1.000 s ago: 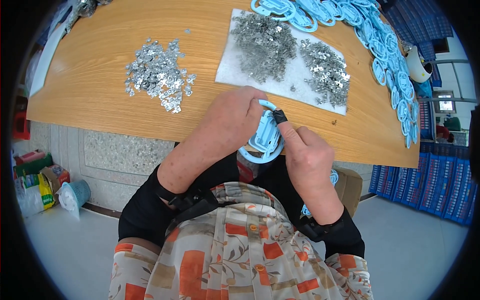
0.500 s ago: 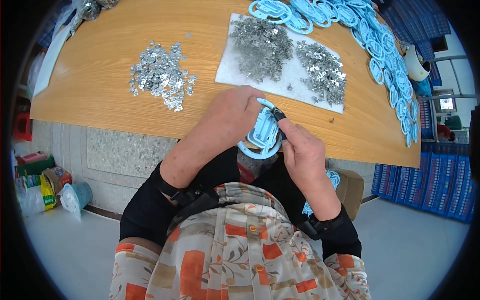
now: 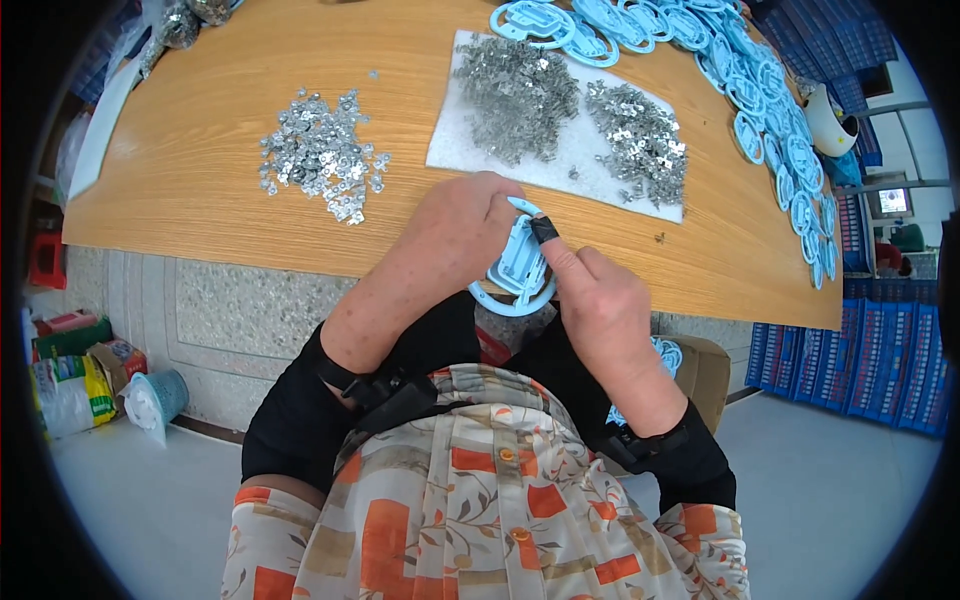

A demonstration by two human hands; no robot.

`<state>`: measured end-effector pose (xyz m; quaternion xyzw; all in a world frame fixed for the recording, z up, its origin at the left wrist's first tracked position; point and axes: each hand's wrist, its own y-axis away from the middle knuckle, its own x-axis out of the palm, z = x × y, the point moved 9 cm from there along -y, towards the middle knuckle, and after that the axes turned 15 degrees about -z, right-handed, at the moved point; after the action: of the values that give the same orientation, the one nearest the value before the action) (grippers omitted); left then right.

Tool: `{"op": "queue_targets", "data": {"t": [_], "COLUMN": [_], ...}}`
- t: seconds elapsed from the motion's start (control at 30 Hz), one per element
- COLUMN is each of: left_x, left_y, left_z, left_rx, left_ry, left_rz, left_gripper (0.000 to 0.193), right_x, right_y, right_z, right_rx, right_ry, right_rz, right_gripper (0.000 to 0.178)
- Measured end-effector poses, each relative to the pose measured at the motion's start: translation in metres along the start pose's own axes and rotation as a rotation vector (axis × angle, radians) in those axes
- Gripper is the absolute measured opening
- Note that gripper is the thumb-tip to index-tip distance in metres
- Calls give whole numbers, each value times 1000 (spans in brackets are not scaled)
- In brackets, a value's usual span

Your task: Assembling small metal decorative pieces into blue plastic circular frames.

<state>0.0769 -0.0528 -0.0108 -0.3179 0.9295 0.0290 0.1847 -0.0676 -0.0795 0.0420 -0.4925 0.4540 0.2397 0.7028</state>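
Observation:
Over the table's near edge, my left hand (image 3: 465, 222) is closed round the upper left rim of a light blue plastic wheel-shaped part (image 3: 518, 262). The part is tilted, its moulded inner side facing up, and my left fingers hide some of its rim. My right hand (image 3: 598, 300) is closed at its upper right, with the black-wrapped thumb (image 3: 544, 230) pressed over the rim and the other fingers curled. Whether a small metal piece lies under that thumb I cannot see. Beyond the hands, a pile of small metal clips (image 3: 515, 100) rests on a white foam sheet (image 3: 590, 178).
A second clip pile (image 3: 640, 140) shares the sheet. Flat silver metal pieces (image 3: 320, 150) lie loose at the left on the wooden table (image 3: 200, 130). Many blue wheel-shaped parts (image 3: 745, 95) heap along the far right edge. Below stands a cardboard box (image 3: 703, 378); blue crates (image 3: 870, 365) stack at right.
My right thumb has shifted slightly left and up along the rim of the blue part. The part has moved a little left, still in my left hand.

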Motion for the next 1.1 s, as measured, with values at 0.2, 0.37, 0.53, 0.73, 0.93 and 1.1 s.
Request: {"op": "queue_targets", "data": {"t": [0.2, 0.37, 0.53, 0.73, 0.93, 1.1], "left_x": [1, 3, 0, -2, -5, -4], "left_y": [-1, 0, 0, 2, 4, 3], "left_z": [1, 4, -2, -7, -10, -9], "left_rx": [-31, -37, 3, 59, 105, 133], "left_ry": [1, 36, -5, -9, -34, -42], "left_rz": [3, 15, -17, -49, -83, -116], "left_gripper": [31, 31, 31, 30, 28, 27], "right_x": [-9, -9, -9, -14, -10, -6], "right_y": [-4, -11, -15, -25, -44, -61], "right_z": [-20, -14, -12, -4, 9, 20], "right_rx": [113, 66, 49, 54, -67, -176], "right_ry": [-349, -243, -136, -130, 37, 129], "right_rz": [-33, 49, 132, 154, 407, 532], "right_gripper": [39, 35, 31, 25, 22, 13]}}
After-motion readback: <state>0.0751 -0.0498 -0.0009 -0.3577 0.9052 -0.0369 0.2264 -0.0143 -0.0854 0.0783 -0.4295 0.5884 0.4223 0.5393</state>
